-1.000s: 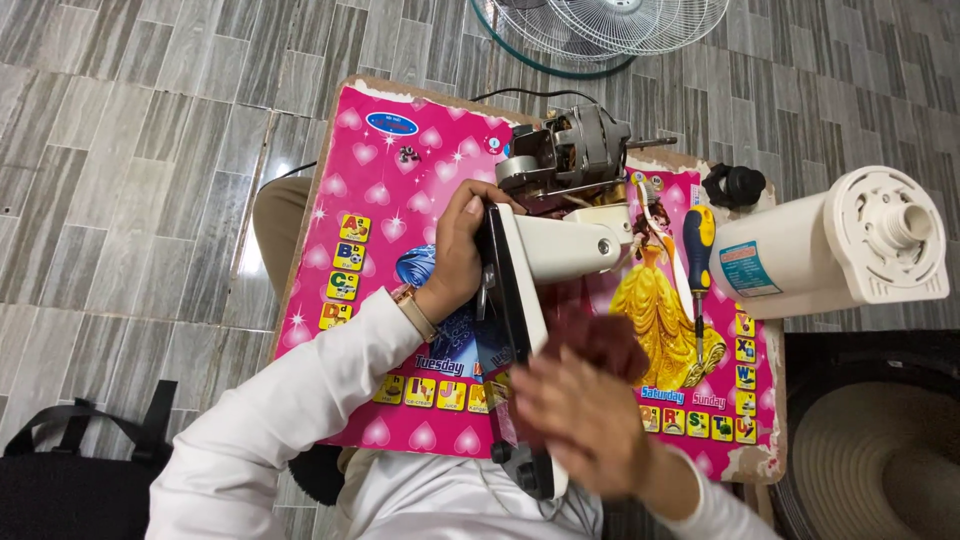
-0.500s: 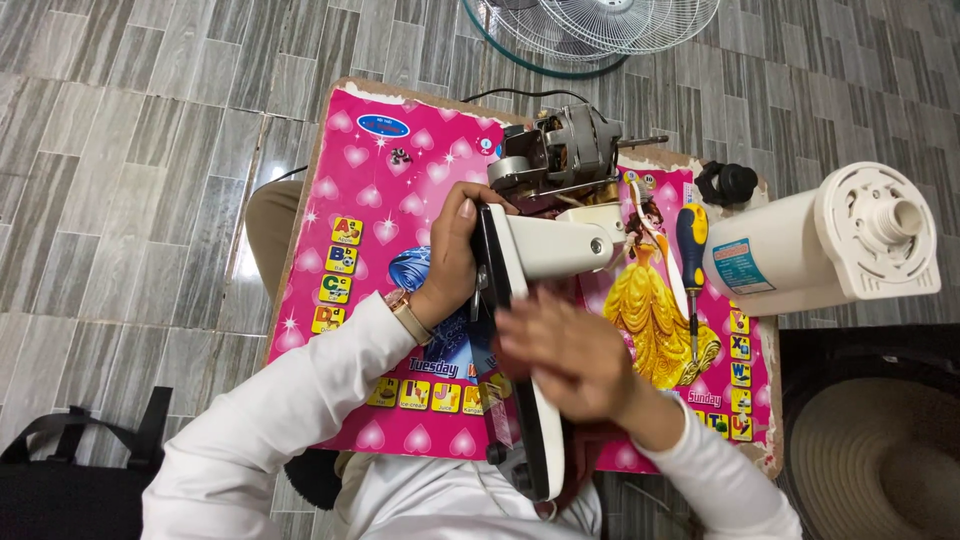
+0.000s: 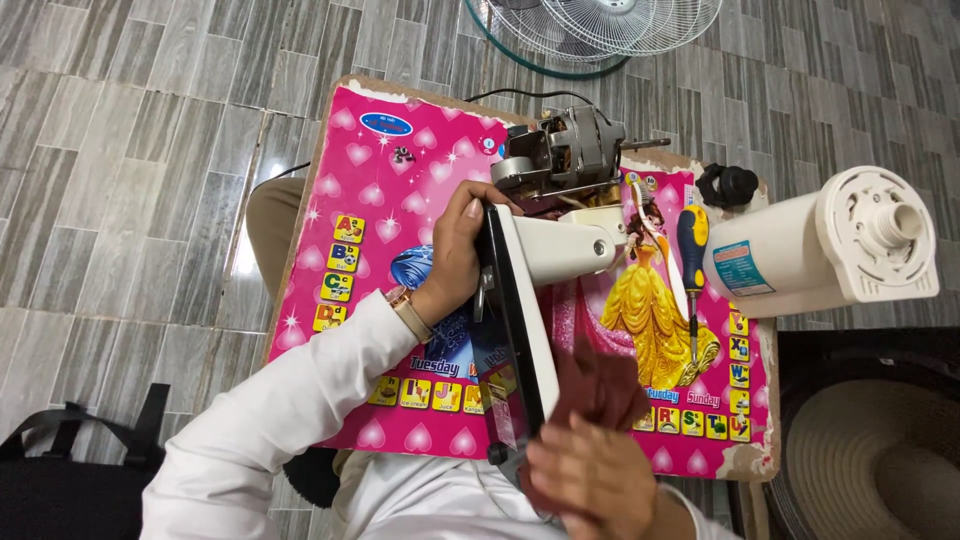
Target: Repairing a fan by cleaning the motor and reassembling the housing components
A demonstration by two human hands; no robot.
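Note:
My left hand (image 3: 458, 250) grips the upper end of a white fan base panel (image 3: 520, 320) with a dark edge, held on its side over a pink picture board (image 3: 370, 220). A white neck (image 3: 565, 248) joins the panel to a bare fan motor (image 3: 560, 155) lying at the board's far edge. My right hand (image 3: 590, 480) presses a dark red cloth (image 3: 600, 385) against the panel's near end. Both arms wear white sleeves, and a watch sits on the left wrist.
A blue-and-yellow screwdriver (image 3: 692, 270) lies on the board, beside a white cylindrical fan housing (image 3: 830, 250) and a black knob (image 3: 728, 185). A fan grille (image 3: 620, 25) rests on the tiled floor beyond. A black bag (image 3: 60, 470) sits at lower left, a round woven object (image 3: 880, 460) at lower right.
My right hand with the cloth has slid down along the panel toward me. The left hand has kept its grip on the upper end.

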